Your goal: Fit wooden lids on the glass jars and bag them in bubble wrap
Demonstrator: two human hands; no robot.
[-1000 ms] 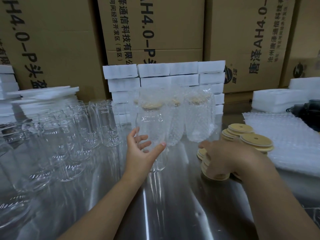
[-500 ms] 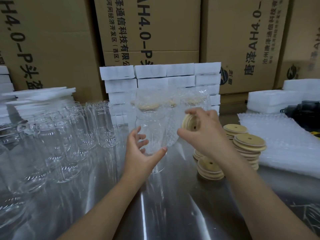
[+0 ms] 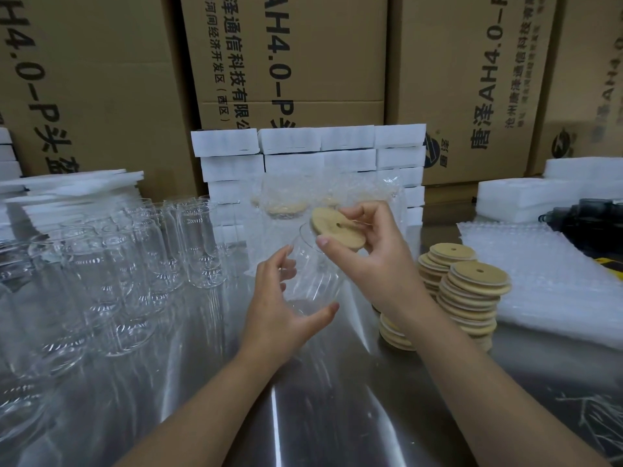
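1. My left grip [image 3: 283,315] is wrapped round the lower part of a clear, lidless glass jar [image 3: 312,284], thumb on the near side and fingers on the far side. The jar is held above the shiny metal worktop [image 3: 303,416] and tilts, with its mouth up and to the right.
2. My right grip [image 3: 374,261] pinches a round, pale wooden lid with a small hole in its middle [image 3: 337,229], thumb at the near edge and fingers at the far edge. The lid sits tilted at the jar's mouth, just above the left grip; I cannot tell whether it touches the rim.
3. Just right of the right grip stand stacks of matching wooden lids [image 3: 472,298], and beyond them lies a flat pile of clear bubble wrap [image 3: 539,264].
4. Well left of the left grip stands a crowd of empty clear glass jars [image 3: 141,257], upright.
5. Behind both grips stand lidded jars already in bubble-wrap bags [image 3: 293,203], in front of stacked white foam blocks [image 3: 303,153] and tall brown cardboard boxes [image 3: 290,62].
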